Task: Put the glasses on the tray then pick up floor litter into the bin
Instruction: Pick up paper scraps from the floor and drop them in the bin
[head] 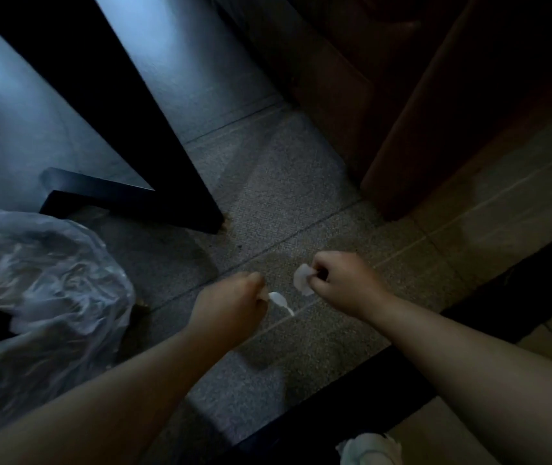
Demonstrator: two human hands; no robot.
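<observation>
**Inspector:** Presently, both hands are low over the tiled floor (288,182), near its middle. State the left.

**Assistant:** The left hand (231,305) is curled closed, fingers pinched on a small white scrap (279,300) that trails out to the right of the knuckles. Whether the scrap's far end touches the floor, I cannot tell.

**Inspector:** And the right?

**Assistant:** The right hand (340,280) is likewise closed, thumb and fingers pinched on a pale, rounded paper piece (302,279) that hangs at its left side. The two bits of litter sit near each other but apart, between the two fists.

**Inspector:** Location of the bin?

**Assistant:** A clear, crumpled plastic bin liner (46,276) fills the left edge of the view, just beside the left forearm. The bin under it does not show plainly.

**Inspector:** Surroundings?

**Assistant:** A dark furniture leg (154,129) slants down to the floor above the liner, with a dark cross-piece (100,196) at its base. A brown wooden panel (435,129) stands at the upper right. A black bar (402,364) crosses under the right forearm. A crumpled white tissue (368,449) lies at the bottom edge, right of centre.

**Inspector:** Glasses or tray?

**Assistant:** Lighting is dim; I report only what shows.
</observation>
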